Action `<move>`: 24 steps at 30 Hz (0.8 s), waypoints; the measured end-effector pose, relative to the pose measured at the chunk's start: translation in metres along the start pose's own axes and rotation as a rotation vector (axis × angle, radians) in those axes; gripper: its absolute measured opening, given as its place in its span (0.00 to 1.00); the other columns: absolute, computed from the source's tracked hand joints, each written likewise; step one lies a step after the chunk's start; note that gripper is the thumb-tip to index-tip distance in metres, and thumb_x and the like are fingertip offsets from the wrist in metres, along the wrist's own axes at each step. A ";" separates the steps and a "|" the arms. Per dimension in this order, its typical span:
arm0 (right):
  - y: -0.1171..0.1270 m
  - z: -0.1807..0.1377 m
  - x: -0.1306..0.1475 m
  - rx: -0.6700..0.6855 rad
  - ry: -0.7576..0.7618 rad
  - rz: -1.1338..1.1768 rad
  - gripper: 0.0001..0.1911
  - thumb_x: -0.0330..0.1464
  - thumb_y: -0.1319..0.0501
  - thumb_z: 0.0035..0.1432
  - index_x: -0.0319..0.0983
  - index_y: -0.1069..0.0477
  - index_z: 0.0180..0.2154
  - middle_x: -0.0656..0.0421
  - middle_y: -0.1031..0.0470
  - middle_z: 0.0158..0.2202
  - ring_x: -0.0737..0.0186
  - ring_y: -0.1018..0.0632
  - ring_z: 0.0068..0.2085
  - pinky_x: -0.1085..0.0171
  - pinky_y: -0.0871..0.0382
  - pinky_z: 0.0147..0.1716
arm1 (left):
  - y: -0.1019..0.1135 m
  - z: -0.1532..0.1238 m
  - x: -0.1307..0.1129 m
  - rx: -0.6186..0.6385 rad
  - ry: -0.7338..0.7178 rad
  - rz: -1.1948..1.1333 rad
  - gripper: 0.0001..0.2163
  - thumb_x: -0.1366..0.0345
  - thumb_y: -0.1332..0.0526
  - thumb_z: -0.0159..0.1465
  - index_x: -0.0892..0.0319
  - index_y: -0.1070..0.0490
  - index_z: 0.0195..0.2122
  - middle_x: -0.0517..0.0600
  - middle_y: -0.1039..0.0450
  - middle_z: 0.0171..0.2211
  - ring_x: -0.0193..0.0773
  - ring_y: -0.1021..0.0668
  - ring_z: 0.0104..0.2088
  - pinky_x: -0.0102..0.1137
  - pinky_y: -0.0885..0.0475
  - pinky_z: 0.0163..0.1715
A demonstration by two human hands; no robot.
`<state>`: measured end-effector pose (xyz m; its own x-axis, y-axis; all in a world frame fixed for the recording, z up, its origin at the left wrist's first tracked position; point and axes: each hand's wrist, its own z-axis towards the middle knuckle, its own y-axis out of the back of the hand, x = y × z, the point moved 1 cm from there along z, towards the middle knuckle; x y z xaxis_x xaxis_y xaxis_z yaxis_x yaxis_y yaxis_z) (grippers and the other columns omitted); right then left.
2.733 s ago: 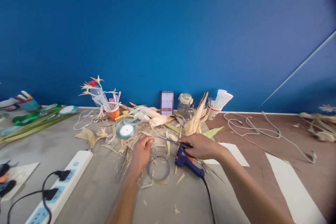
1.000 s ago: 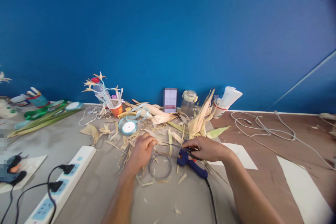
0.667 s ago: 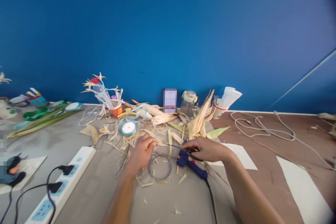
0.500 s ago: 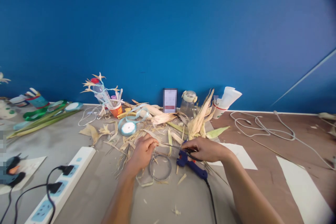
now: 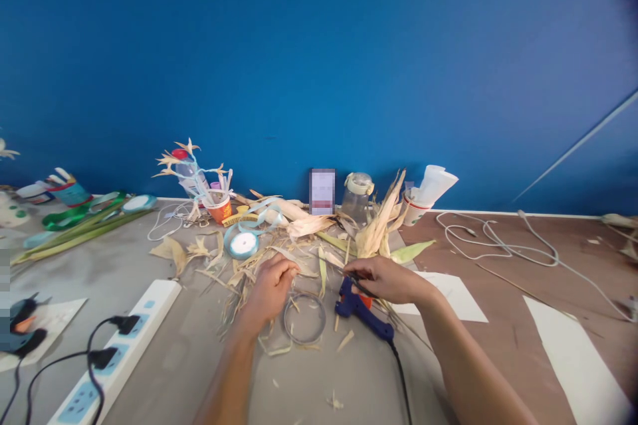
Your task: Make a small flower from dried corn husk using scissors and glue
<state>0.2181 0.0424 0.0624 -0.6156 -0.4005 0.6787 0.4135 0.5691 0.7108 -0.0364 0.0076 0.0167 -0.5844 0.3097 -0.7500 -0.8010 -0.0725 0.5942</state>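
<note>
The head camera looks forward and down from close behind the left hand (image 5: 269, 289) and right hand (image 5: 386, 279), toward the blue wall (image 5: 319, 66).

Bare L hand (image 5: 269, 287), R hand (image 5: 387, 278).

Pale dried corn-husk strip (image 5: 305, 271), pinched at its left end, roughly level above the table; black-handled scissors (image 5: 363, 290) (blades mostly hidden) just to its right.

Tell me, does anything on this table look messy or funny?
Yes. Dry husk scraps litter the table around the left hand and right hand. The glue gun lies on its side among them, and ribbon trails loose off its spool.
</note>
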 end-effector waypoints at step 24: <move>-0.060 0.028 0.029 -0.307 -0.004 0.230 0.14 0.35 0.43 0.52 0.38 0.30 0.41 0.62 0.30 0.25 0.65 0.33 0.27 0.69 0.43 0.26 | -0.017 0.002 -0.001 -0.466 0.554 -1.441 0.07 0.72 0.33 0.50 0.62 0.30 0.30 0.46 0.29 0.24 0.29 0.27 0.25 0.26 0.30 0.30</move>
<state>0.1564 0.0171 0.0343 -0.4859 -0.2839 0.8266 0.7223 0.4021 0.5627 -0.0219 0.0107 0.0079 0.7620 0.0159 -0.6473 -0.6053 -0.3378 -0.7208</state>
